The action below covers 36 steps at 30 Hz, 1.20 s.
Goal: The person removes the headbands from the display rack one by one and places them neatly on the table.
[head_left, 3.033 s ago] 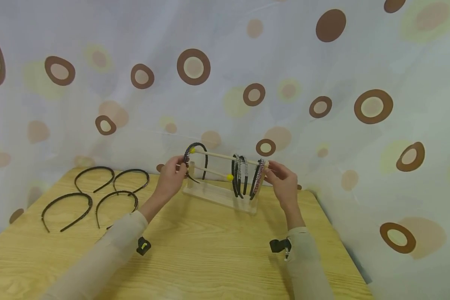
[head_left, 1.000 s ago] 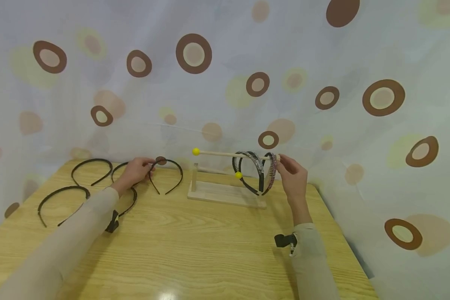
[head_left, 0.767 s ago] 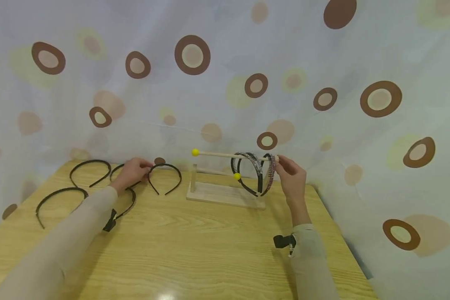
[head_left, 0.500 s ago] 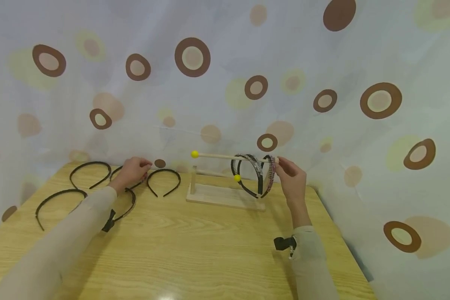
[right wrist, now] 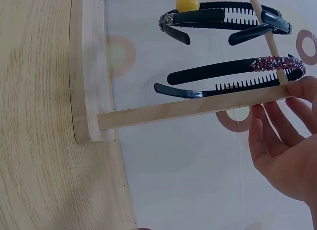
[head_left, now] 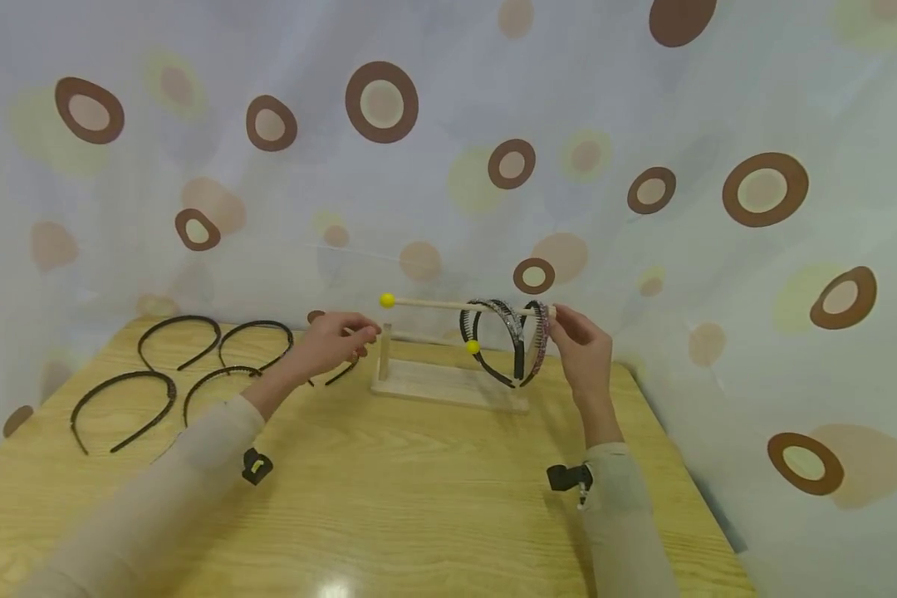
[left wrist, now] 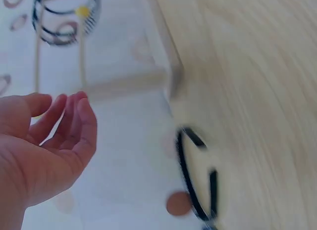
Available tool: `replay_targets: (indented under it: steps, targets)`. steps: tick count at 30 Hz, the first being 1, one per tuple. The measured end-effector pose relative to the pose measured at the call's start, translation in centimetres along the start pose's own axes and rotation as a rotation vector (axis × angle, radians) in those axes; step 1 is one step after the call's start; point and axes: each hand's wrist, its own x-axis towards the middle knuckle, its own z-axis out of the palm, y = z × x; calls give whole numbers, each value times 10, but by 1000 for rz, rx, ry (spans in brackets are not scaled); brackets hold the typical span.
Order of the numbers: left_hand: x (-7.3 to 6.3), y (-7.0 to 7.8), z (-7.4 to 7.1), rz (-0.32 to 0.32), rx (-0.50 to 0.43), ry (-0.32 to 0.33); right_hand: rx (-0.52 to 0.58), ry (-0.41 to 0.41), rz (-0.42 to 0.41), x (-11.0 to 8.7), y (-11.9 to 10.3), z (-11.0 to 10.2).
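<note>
My right hand (head_left: 585, 353) pinches the top of the right upright (right wrist: 188, 110) of a wooden headband stand (head_left: 441, 385). Hung on its upper rod (head_left: 433, 305) near that hand are a pink-glittered headband (right wrist: 270, 64) and silver-glittered toothed headbands (head_left: 510, 320). Yellow balls cap the rod ends. My left hand (head_left: 330, 342) hovers beside the stand's left end, fingers loosely bent, holding nothing; the left wrist view is blurred. Behind and below it a black headband (left wrist: 185, 170) lies on the table, partly hidden by the hand in the head view.
Several more black headbands, including a near-left one (head_left: 170, 386) and a back one (head_left: 217, 332), lie on the left of the wooden table (head_left: 433, 498). The left forearm partly covers one. A wall sheet with brown circles hangs right behind the table.
Three seconds ago my left hand held a headband at the rod's left end. That headband now lies on the table; the hand let go and moved back right. My right hand stays on the stand.
</note>
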Motion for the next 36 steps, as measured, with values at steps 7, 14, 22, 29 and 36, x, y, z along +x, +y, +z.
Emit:
replay_targets:
  steps: [7,14,22,29,36]
  targets:
    - [12,35,56,16,-140,-63,0,-6,9,1,-2,0]
    - [29,61,127,-30,-243,144,4,2,3,2,-5,-5]
    - [45,83,177,-65,-418,380,-25,16,14,7,15,0]
    - [56,90,192,-112,-596,377,-41,20,18,8,30,1]
    - [66,95,194,-151,-646,399,-63,32,3,8,27,-2]
